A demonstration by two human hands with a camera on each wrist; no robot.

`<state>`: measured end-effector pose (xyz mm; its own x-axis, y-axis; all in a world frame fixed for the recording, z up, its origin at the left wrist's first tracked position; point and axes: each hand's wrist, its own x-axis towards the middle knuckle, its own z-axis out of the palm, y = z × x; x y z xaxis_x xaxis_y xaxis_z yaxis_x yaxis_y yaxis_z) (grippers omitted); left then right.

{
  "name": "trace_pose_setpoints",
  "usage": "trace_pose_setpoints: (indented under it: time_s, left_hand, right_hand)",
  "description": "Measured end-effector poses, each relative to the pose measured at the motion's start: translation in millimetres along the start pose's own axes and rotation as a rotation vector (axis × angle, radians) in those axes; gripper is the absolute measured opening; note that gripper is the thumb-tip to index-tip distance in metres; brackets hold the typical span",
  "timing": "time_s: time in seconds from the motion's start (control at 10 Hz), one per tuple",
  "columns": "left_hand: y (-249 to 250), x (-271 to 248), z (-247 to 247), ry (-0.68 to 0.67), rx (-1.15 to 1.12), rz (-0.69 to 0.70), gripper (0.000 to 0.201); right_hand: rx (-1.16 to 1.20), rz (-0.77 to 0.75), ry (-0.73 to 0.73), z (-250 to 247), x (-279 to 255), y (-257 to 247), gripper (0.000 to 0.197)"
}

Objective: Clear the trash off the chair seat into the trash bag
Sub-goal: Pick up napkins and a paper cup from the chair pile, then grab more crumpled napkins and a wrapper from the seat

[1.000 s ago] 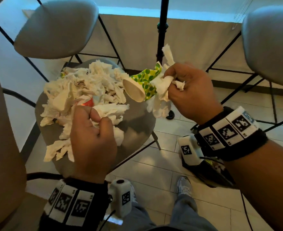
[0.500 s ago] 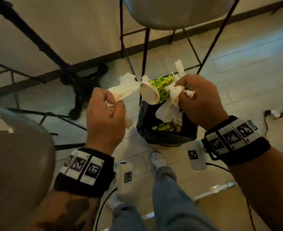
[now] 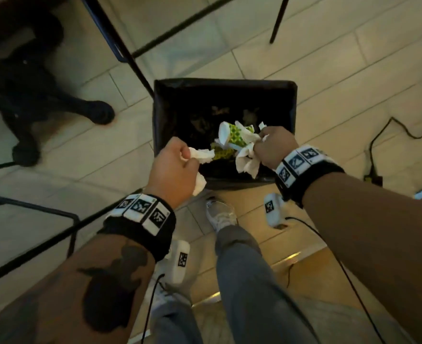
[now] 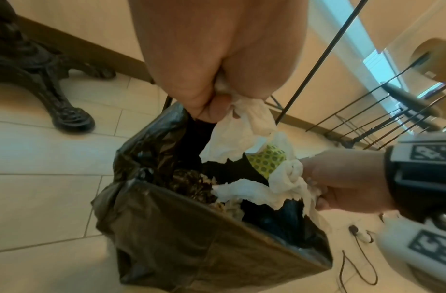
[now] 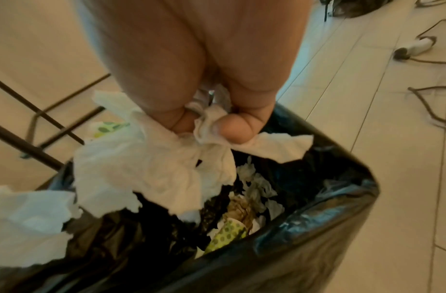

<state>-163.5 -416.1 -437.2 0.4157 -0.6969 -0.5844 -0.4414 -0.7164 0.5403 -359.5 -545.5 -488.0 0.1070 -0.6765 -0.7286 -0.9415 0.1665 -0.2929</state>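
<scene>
Both hands (image 3: 173,170) grip crumpled white tissue (image 3: 201,155) over glossy black trash bag (image 3: 226,83)

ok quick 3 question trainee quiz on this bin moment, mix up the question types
1. True or false: the left hand holds white tissue.
2. What does the right hand grip besides tissue? A) green-dotted paper cup B) bottle C) spoon
3. Fill in: both hands are over the open black ____.

Key: 1 true; 2 A; 3 trash bag
</scene>
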Motion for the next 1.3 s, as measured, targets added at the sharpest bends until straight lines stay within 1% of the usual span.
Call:
trace_pose_setpoints:
  time_s: [0.1,0.2,0.3,0.4,0.5,0.6,0.7,0.8,0.9,1.0,1.1,1.2,1.3]
  left_hand:
    - [-19,18,19,-0.008,0.034,-0.043,0.013]
    - [-40,30,29,0.016,0.068,-0.051,0.011]
    - [-53,39,36,0.02,0.036,-0.109,0.019]
    - [-70,45,47,-0.126,-0.083,-0.116,0.089]
    - [-75,43,55,-0.237,-0.116,-0.086,0.115]
    - [-74,38,55,-0.282,-0.098,-0.109,0.11]
    - [-74,30,49,-0.303,-0.122,-0.096,0.108]
    - [-70,9,28,-0.27,-0.108,-0.042,0.104]
    - [-61,-28,-5,-0.206,-0.137,-0.047,0.094]
    - [-54,-74,-46,-0.119,-0.251,-0.077,0.074]
    - [-44,-132,-100,0.0,-0.291,-0.028,0.05]
    - [-37,-201,-157,0.113,-0.269,0.041,0.04]
    - [-38,-275,-208,0.247,-0.296,0.115,0.037]
  right_hand:
    - [-0.011,0.017,-0.059,23,37,9,0.009]
    - [-0.066,0.02,-0.118,44,58,16,0.022]
    - [-0.091,0.025,-0.154,59,66,15,0.025]
    - [-0.093,0.002,-0.193,68,74,13,0.008]
    - [0.18,0.166,-0.171,74,79,11,0.055]
    - [0.157,0.104,-0.126,77,73,9,0.083]
    - [0.056,0.041,-0.132,76,57,6,0.095]
    - [0.043,0.011,-0.1,71,41,3,0.084]
    - [-0.092,-0.083,-0.113,64,13,-7,0.063]
    - [-0.252,-0.174,-0.165,58,-31,-31,0.045]
    - [-0.339,-0.275,-0.235,44,-86,-77,0.031]
    - [-0.344,-0.457,-0.239,26,-155,-138,0.023]
    - [-0.259,-0.642,-0.213,17,-234,-207,0.015]
